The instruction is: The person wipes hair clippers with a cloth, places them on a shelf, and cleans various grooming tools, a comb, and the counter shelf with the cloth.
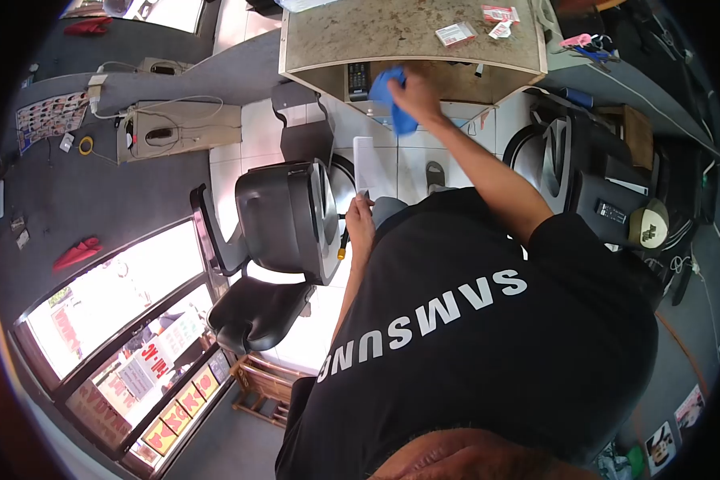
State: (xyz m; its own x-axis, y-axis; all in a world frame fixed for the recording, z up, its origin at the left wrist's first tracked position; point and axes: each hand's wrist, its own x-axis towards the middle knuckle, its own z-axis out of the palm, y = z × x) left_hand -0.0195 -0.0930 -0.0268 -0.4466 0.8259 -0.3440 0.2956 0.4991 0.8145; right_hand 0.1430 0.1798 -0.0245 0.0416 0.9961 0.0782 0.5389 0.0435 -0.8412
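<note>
My right hand (416, 94) is closed around a blue cloth (398, 112) at the open front of a wooden cabinet (412, 40). Part of the cloth hangs down below the fingers. Inside the opening, just left of the cloth, stands a black remote control (358, 80). Lower down, near my body, my left hand (361, 218) grips the near end of a long, flat white piece (364, 164), which points up toward the cabinet. What that piece is, I cannot tell.
A black barber chair (274, 212) stands close to my left, and another dark chair (564, 164) to my right. Small packets (455, 34) lie on the cabinet top. Farther left are a counter box with cables (164, 132) and a red cloth (78, 252).
</note>
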